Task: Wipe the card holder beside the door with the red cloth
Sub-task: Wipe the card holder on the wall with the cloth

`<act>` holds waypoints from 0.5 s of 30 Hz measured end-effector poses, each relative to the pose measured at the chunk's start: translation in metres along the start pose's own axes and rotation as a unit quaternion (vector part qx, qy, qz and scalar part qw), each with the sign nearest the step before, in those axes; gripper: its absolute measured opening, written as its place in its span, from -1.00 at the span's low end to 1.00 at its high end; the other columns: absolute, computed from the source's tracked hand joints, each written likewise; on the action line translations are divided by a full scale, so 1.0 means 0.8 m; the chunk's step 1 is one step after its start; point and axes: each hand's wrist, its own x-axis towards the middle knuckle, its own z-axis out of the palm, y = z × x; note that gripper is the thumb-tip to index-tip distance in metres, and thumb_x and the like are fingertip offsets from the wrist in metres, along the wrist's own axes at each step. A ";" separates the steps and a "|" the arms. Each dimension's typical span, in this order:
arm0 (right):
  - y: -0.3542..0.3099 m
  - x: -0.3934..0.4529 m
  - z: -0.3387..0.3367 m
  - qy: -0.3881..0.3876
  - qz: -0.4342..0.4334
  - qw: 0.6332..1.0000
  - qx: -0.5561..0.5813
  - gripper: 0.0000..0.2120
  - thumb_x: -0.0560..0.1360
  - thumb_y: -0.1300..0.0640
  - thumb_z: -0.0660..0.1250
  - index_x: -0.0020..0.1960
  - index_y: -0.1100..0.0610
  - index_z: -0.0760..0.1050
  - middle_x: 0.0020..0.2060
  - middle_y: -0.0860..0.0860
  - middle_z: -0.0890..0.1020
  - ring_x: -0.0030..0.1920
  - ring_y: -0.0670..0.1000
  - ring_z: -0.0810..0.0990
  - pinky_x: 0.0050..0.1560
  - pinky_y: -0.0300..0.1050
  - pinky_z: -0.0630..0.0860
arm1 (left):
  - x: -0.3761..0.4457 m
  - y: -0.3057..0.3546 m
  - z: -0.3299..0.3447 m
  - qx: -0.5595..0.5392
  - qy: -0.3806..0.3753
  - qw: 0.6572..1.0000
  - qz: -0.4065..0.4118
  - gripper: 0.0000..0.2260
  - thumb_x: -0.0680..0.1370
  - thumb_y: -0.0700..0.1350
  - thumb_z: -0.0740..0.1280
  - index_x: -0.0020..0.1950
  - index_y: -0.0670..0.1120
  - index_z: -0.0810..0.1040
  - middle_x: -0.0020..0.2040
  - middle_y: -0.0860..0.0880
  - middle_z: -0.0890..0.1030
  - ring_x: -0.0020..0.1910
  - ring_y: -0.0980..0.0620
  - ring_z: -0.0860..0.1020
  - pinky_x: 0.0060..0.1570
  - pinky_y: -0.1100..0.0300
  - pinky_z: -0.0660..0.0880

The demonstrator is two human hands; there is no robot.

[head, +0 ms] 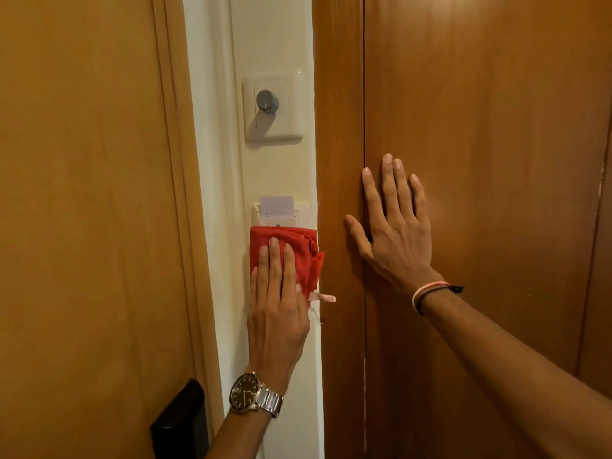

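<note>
Here, two wooden surfaces flank a narrow strip of cream wall (218,160): the door (82,193) along the strip's left edge and a wood panel (480,94) along its right edge. At the door's lower edge sits a black lock plate (180,422). High on the wall strip is a white plate with a grey dimmer knob (267,101); below it, close to the strip's right edge, is the card holder (303,212), with a white key card (277,207) standing upright in its slot.

The left hand (276,313), a steel watch (255,394) on its wrist, is laid flat with fingers extended and close together, pressing the folded red cloth (281,243) against the lower part of the card holder; it presses rather than grips. Only the holder's top rim and slot show above the cloth. The right hand (394,233), thin bands (427,291) at its wrist, is open and spread flat on the wood panel, holding nothing, apparently as a brace.

Handling, as judged: the cloth is light, soft and limp, with loose frayed edges hanging at its right side, so it is best controlled by flat palm-and-finger pressure over its folded middle. The holder is a rigid, smooth plate fixed to the wall and should tolerate moderate pressure. The card sits loose in the slot, so an upward stroke could snag or lift it. The holder's upper rim remains to be wiped.
</note>
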 end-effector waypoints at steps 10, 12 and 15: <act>0.002 -0.012 0.008 -0.004 -0.007 1.000 0.007 -0.28 0.68 -0.29 -0.01 0.69 0.11 0.06 0.67 0.24 0.13 0.68 0.22 0.09 0.67 0.18 0.04 | -0.005 0.008 0.019 0.019 -0.003 1.000 -0.014 -0.39 0.64 0.09 0.05 0.58 -0.17 -0.04 0.60 -0.26 0.12 0.58 -0.28 0.08 0.45 -0.27 0.32; -0.007 -0.014 0.009 -0.011 -0.009 1.000 0.013 -0.28 0.68 -0.29 -0.01 0.68 0.12 0.07 0.66 0.24 0.13 0.68 0.22 0.09 0.67 0.19 0.05 | 0.018 0.002 0.010 -0.003 0.015 0.999 -0.037 -0.42 0.66 0.13 -0.20 0.58 -0.18 0.00 0.58 -0.27 0.16 0.57 -0.29 0.12 0.48 -0.27 0.27; -0.012 -0.015 0.008 -0.014 -0.013 1.000 0.018 -0.28 0.68 -0.29 -0.01 0.69 0.12 0.07 0.66 0.25 0.13 0.68 0.23 0.09 0.67 0.20 0.07 | 0.025 -0.001 0.009 -0.010 0.025 0.998 -0.056 -0.38 0.65 0.17 -0.26 0.59 -0.18 0.00 0.60 -0.26 0.13 0.59 -0.25 0.08 0.52 -0.22 0.18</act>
